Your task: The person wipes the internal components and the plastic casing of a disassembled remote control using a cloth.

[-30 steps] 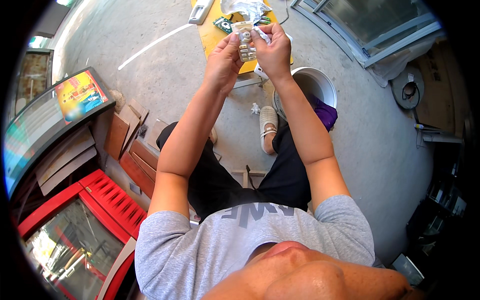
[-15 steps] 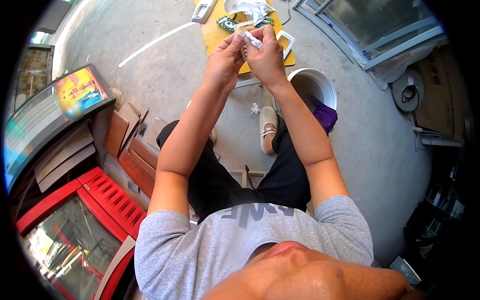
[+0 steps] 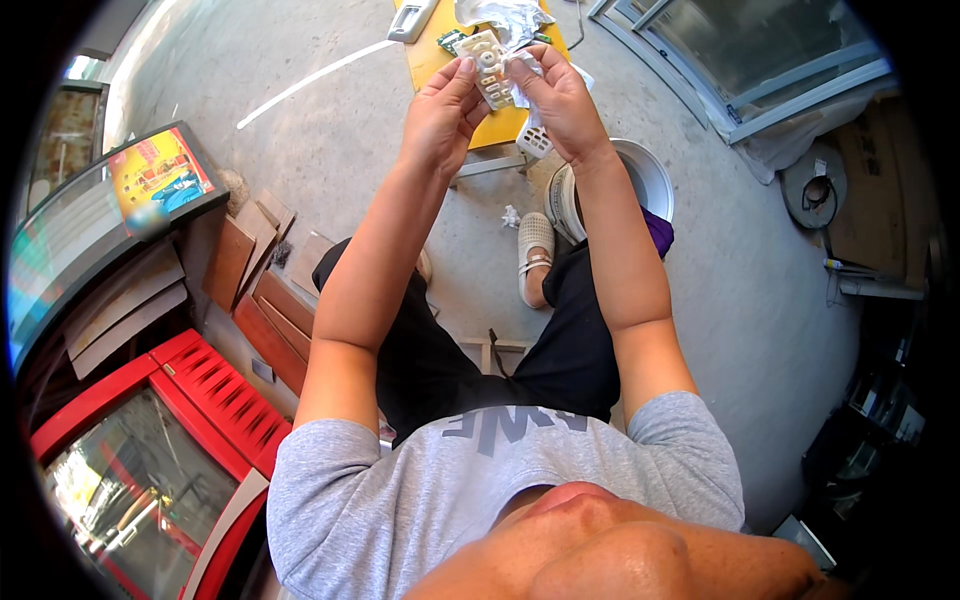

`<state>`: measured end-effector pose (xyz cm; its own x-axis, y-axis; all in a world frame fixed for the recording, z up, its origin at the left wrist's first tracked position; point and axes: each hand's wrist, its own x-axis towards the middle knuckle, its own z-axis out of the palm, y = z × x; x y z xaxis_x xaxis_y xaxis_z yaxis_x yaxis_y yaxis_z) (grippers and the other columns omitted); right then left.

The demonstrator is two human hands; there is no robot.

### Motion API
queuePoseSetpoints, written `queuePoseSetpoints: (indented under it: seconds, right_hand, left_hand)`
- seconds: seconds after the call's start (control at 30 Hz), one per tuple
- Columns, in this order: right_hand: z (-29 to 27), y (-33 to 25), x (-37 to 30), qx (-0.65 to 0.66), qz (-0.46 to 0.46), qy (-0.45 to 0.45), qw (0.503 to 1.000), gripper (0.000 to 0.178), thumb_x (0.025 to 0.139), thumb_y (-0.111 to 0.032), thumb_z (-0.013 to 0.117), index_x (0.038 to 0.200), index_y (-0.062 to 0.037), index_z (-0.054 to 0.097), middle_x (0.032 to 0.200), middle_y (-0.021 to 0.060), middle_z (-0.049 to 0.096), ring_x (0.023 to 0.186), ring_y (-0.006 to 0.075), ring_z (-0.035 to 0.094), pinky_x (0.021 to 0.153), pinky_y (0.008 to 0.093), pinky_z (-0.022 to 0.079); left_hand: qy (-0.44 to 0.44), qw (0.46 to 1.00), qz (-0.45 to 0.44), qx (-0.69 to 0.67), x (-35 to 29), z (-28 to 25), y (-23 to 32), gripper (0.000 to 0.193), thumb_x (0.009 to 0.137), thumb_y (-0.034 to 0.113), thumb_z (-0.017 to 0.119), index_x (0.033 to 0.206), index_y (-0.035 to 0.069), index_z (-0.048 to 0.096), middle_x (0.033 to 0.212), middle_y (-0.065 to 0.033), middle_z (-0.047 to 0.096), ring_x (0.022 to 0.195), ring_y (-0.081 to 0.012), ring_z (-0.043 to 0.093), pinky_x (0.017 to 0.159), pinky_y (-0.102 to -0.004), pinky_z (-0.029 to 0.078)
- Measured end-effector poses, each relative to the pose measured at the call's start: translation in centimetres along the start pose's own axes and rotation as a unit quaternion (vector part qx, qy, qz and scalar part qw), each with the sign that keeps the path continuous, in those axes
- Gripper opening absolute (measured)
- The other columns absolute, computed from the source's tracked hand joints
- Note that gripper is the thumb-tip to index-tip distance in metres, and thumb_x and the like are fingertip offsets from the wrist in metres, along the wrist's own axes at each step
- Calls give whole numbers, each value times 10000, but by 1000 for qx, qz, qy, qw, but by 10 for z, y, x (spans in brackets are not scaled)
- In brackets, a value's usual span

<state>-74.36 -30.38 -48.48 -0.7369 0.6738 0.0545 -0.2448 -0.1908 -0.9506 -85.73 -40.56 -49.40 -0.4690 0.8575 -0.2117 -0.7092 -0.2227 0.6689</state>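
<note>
A pale rubber button pad (image 3: 487, 62) is pinched between the thumb and fingers of my left hand (image 3: 438, 120), its raised keys facing up. My right hand (image 3: 568, 112) grips a crumpled white tissue (image 3: 519, 68) against the pad's right edge. Just below my right fingers shows a white plastic shell with key holes (image 3: 536, 138); whether it rests on the table or touches my hand I cannot tell. Beyond my hands, a green circuit board (image 3: 449, 42) lies partly hidden on the yellow table (image 3: 424, 66).
On the table's far side lie a white remote-like casing (image 3: 411, 18) and white crumpled wrapping (image 3: 505, 17). A white bucket (image 3: 648, 178) with a purple cloth (image 3: 657, 232) stands right of my foot. Wooden boards (image 3: 272, 330) and a red cabinet (image 3: 215, 390) are at the left.
My hands have moved slightly apart, and the button pad now shows its face between them. The holed shell has come into view below my right hand.
</note>
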Motion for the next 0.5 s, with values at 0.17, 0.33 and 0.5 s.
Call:
queuePoseSetpoints:
  seconds: [0.17,0.33,0.5]
  right_hand:
    - [7,9,-2,-242,-105,49,963,162,863,-117,672,934,-5,579,829,66,656,736,99,601,658,251,493]
    - [17,14,-1,-312,-146,157,925,188,837,-122,691,896,7,569,760,63,654,659,105,597,605,270,496]
    - [19,12,2,-183,-128,140,965,179,867,-122,684,911,-3,558,818,55,646,713,69,583,630,213,481]
  left_hand:
    - [14,999,19,30,1,3,-1,208,961,201,570,1111,56,572,1036,-42,658,949,-134,641,822,-274,547]
    - [16,999,36,23,-2,7,-4,212,942,175,602,1108,49,565,1008,-33,647,955,-134,634,836,-263,536]
    - [20,995,91,40,-5,17,-7,312,888,131,672,1142,17,532,1093,-54,606,1002,-135,610,863,-265,524]
